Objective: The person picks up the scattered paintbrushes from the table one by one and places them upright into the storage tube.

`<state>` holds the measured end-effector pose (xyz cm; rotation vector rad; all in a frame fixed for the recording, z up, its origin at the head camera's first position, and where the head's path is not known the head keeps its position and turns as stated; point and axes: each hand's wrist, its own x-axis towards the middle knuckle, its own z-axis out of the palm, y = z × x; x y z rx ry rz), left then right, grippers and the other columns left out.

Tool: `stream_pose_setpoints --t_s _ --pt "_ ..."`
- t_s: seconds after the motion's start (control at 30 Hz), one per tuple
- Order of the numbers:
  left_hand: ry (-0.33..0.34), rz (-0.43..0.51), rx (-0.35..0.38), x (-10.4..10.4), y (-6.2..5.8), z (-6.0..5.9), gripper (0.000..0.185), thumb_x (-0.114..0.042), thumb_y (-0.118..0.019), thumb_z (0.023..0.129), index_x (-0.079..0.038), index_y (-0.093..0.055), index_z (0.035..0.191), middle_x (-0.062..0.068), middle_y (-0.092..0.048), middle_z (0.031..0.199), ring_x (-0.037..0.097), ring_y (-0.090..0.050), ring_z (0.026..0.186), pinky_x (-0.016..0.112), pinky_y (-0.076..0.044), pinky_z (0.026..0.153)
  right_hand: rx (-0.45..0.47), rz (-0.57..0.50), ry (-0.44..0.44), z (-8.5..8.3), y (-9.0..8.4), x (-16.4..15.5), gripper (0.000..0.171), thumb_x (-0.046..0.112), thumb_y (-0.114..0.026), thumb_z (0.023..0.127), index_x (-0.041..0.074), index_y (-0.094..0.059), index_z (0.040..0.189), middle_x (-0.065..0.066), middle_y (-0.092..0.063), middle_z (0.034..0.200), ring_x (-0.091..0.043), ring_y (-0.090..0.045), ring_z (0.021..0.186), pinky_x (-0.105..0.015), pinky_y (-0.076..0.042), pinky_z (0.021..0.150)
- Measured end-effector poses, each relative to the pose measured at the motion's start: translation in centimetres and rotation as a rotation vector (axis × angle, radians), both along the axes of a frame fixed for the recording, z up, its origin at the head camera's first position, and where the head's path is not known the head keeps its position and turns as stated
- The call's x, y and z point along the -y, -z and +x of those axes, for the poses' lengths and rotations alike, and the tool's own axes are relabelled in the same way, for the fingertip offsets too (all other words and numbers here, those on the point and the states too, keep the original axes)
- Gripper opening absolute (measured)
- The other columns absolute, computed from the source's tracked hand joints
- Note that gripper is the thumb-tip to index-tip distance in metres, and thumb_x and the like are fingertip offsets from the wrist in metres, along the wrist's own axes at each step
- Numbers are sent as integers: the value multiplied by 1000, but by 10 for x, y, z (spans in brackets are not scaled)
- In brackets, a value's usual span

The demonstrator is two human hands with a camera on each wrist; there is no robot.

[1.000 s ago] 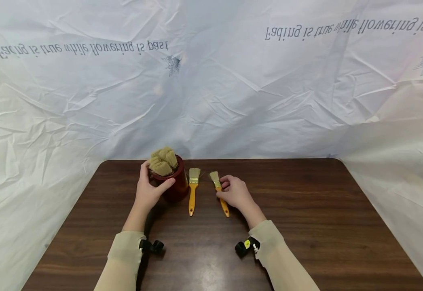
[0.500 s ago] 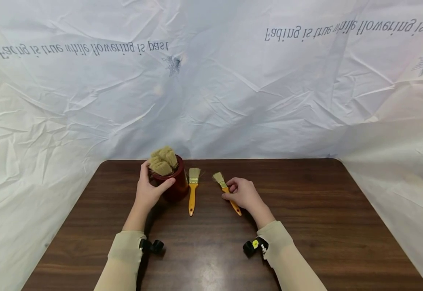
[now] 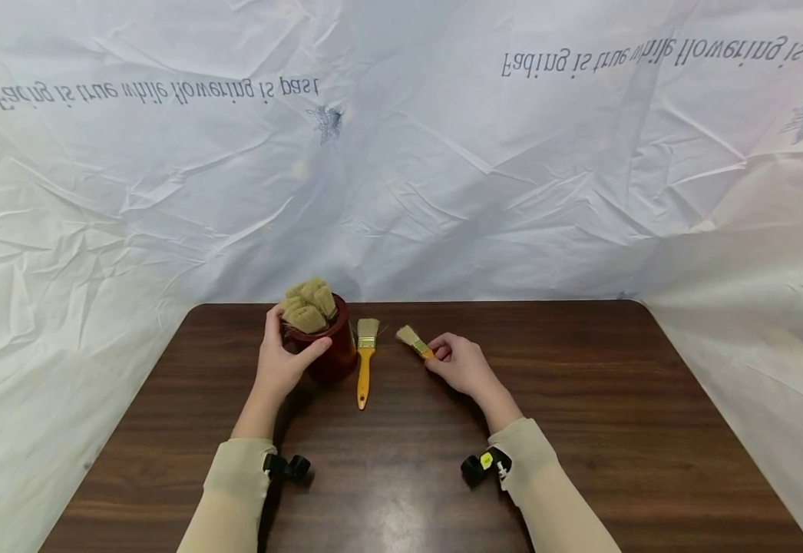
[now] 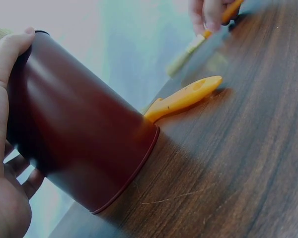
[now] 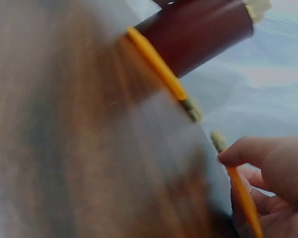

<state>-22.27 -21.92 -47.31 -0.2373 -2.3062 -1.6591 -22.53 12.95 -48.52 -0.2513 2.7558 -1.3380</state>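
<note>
A dark red cup (image 3: 331,349) (image 4: 84,134) (image 5: 198,29) stands on the brown table (image 3: 581,430), with several brush heads (image 3: 308,304) sticking out of its top. My left hand (image 3: 282,361) (image 4: 5,163) grips the cup from the left side. A paintbrush with an orange handle (image 3: 365,361) (image 4: 184,99) (image 5: 161,69) lies flat just right of the cup. My right hand (image 3: 462,364) (image 5: 273,173) holds a second orange-handled paintbrush (image 3: 414,342) (image 5: 241,191) by its handle, bristles pointing toward the far left.
A creased white sheet (image 3: 401,153) with printed lettering hangs behind the table and drapes down on both sides. Small black devices (image 3: 287,466) (image 3: 479,467) sit at both wrists.
My right hand has picked the second brush up off the table and turned it, so the handle now runs back into my palm. The left hand and cup have stayed still.
</note>
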Motion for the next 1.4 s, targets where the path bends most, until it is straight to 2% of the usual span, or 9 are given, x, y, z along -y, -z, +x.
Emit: stream_pose_setpoints --t_s 0.17,0.3,0.43,0.6,0.73,0.87,1.03,1.23,1.4 --pt "2 1 3 1 -1 1 91 -26 -90 91 -19 -36 164 15 -52 153 34 -53 139 63 -43 113 43 -176 -18 -1 -9 -3 29 19 -78 104 8 -70 130 -5 -70 112 -21 -64 97 -38 -55 84" --pt "3 2 6 0 -2 1 91 -25 -90 91 -20 -36 163 15 -52 153 34 -53 139 63 -44 113 10 -288 -41 0 -23 0 37 21 -74 107 7 -66 141 -8 -69 123 -23 -64 107 -37 -55 91" --pt "5 -1 8 0 -2 1 91 -25 -90 91 -19 -35 164 15 -52 153 34 -54 139 62 -44 113 -50 -397 -64 1 -42 10 39 19 -69 110 4 -62 146 -13 -66 127 -27 -66 113 -39 -58 96" --pt "3 -6 16 0 -3 1 91 -26 -90 91 -20 -35 164 15 -53 152 34 -55 137 61 -45 111 -115 -555 -134 -5 -70 32 37 12 -60 114 -2 -56 149 -21 -65 127 -39 -70 116 -40 -60 99" --pt "5 -7 17 1 -2 1 91 -27 -89 91 -20 -35 163 15 -53 152 34 -55 136 61 -46 110 -150 -630 -176 -13 -97 54 36 12 -62 113 1 -56 147 -21 -67 127 -34 -70 117 -39 -58 102" --pt "8 -6 14 1 -3 1 91 -28 -90 90 -20 -36 163 14 -54 150 32 -56 135 60 -47 109 -238 -602 -187 -21 -120 76 36 19 -71 110 3 -63 140 -14 -72 122 -26 -70 112 -40 -58 99" --pt "2 -5 7 0 -2 0 90 -28 -91 89 -20 -37 161 13 -55 149 31 -57 133 59 -48 109 -315 -515 -233 -26 -134 98 30 21 -73 108 4 -70 133 -9 -74 117 -24 -73 106 -36 -61 92" --pt "0 -16 3 0 -2 0 90 -29 -91 90 -19 -36 162 12 -56 147 29 -58 132 57 -49 108 -419 -379 -270 -26 -134 113 22 16 -76 106 4 -73 125 -9 -73 111 -23 -77 99 -31 -62 85" --pt "2 -17 -8 2 0 -2 89 -27 -89 91 -20 -36 162 10 -57 146 26 -58 131 50 -49 106 -461 -255 -314 -27 -124 122 16 14 -78 104 6 -73 118 -7 -75 110 -21 -77 104 -28 -62 86"
